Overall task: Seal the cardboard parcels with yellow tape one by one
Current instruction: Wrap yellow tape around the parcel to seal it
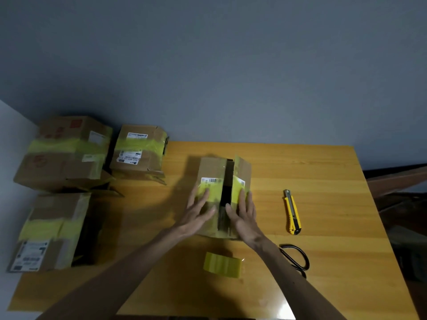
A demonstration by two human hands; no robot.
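Tape roll (221, 265): glossy, translucent yellow.
Left hand (198, 210): flat, fingers spread on the cardboard parcel (212, 168).
Right hand (243, 212): flat likewise, gripping nothing.
Flaps: gapped.

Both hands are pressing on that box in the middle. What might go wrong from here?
The left hand and right hand press the box flaps, yet a dark gap shows between them; tape over it may wrinkle or sag. The loose tape strip on the table might stick to the wood or a forearm. The knife and scissors lie near the right arm, which may knock them.
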